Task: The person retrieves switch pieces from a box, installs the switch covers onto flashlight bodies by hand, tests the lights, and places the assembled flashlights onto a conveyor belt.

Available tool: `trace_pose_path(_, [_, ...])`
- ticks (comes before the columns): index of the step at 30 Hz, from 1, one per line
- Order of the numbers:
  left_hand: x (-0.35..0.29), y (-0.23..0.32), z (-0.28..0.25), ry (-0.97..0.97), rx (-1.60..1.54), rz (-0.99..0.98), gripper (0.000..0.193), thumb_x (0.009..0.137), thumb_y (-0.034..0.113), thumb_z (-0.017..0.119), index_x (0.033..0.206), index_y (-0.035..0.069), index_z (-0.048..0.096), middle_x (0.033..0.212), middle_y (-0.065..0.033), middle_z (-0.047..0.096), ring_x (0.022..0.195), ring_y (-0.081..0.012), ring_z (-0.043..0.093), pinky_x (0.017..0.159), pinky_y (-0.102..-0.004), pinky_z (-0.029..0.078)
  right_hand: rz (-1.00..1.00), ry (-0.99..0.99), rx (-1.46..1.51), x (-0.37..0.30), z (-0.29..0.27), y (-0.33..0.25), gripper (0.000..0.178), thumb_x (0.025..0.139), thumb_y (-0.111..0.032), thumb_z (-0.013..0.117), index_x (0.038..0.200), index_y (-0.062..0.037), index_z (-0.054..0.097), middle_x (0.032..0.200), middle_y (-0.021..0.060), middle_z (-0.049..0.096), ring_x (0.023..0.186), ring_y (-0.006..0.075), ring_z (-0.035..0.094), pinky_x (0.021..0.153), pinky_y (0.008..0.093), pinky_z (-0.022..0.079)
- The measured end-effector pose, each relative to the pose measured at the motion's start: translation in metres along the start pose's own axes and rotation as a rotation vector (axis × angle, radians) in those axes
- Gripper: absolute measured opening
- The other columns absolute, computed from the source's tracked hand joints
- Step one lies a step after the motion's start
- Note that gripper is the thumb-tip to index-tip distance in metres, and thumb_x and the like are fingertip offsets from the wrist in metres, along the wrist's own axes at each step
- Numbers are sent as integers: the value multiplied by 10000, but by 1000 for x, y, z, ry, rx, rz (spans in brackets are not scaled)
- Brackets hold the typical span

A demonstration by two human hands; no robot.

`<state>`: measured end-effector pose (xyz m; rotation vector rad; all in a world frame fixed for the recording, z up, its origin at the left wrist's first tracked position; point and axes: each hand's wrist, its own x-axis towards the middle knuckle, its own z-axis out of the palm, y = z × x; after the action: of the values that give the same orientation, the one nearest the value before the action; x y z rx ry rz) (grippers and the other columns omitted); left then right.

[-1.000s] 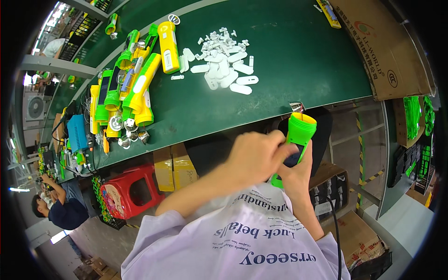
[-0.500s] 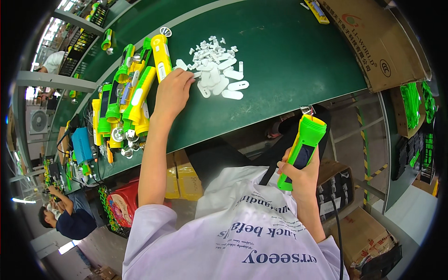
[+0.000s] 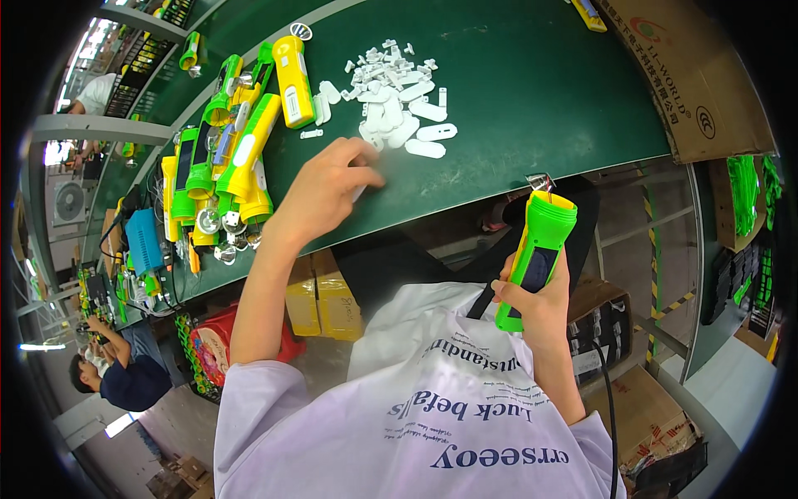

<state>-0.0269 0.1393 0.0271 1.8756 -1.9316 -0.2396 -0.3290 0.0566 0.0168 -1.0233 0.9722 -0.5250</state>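
In the head view, the left hand [image 3: 326,190] was stretched forward over the green bench [image 3: 532,91], in the middle of the frame. Its fingers were curled, pinching what appeared to be one small white plastic piece [image 3: 358,193] at the fingertips, though the piece was mostly hidden, so a firm grip could not be confirmed. Just above and to the right of that hand lay the heap of white plastic pieces [image 3: 397,96], spread loosely on the bench in the upper centre of the frame; the left hand was plainly the nearer of the two to it.

The right hand [image 3: 532,295] was held off the bench, at centre right of the frame close to the person's chest, closed around the lower half of a green flashlight body [image 3: 536,254]. Its long axis ran nearly upright in the picture, the yellow-rimmed head end tipped toward the bench edge, well apart from the left hand and to its lower right.

In the upper left of the frame, a cluster of green and yellow flashlights [image 3: 229,154] lay side by side on the bench, just left of the left hand. A cardboard box [image 3: 690,75] sat in the upper right corner. Another person [image 3: 125,378] sat at lower left.
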Motion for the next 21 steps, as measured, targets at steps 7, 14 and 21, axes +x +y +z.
trace_pose_path(7, [-1, 34, 3, -7, 230, -444, 289, 796, 112, 745, 1026, 6, 604, 962, -166, 612, 838, -304, 633, 666, -407, 500, 19, 25, 15, -3, -2, 3, 590, 632, 103, 695, 1149, -75, 474, 826, 34, 589, 704, 110, 586, 590, 252, 491])
trace_pose_path(14, [1, 27, -5, -185, 65, -440, 258, 767, 12, 698, 994, 2, 575, 890, -143, 593, 819, -320, 617, 712, -407, 503, 2, 2, 38, -3, -7, 1, 604, 625, 123, 683, 1152, -71, 462, 837, 39, 582, 741, 123, 592, 644, 267, 509])
trace_pose_path(21, [6, 17, -13, -231, -80, -452, 289, 726, -47, 689, 976, 16, 558, 867, -79, 548, 785, -200, 565, 660, -306, 489, 38, -98, 135, -2, -7, 4, 613, 634, 118, 698, 1165, -56, 447, 848, 55, 594, 748, 140, 610, 658, 299, 526])
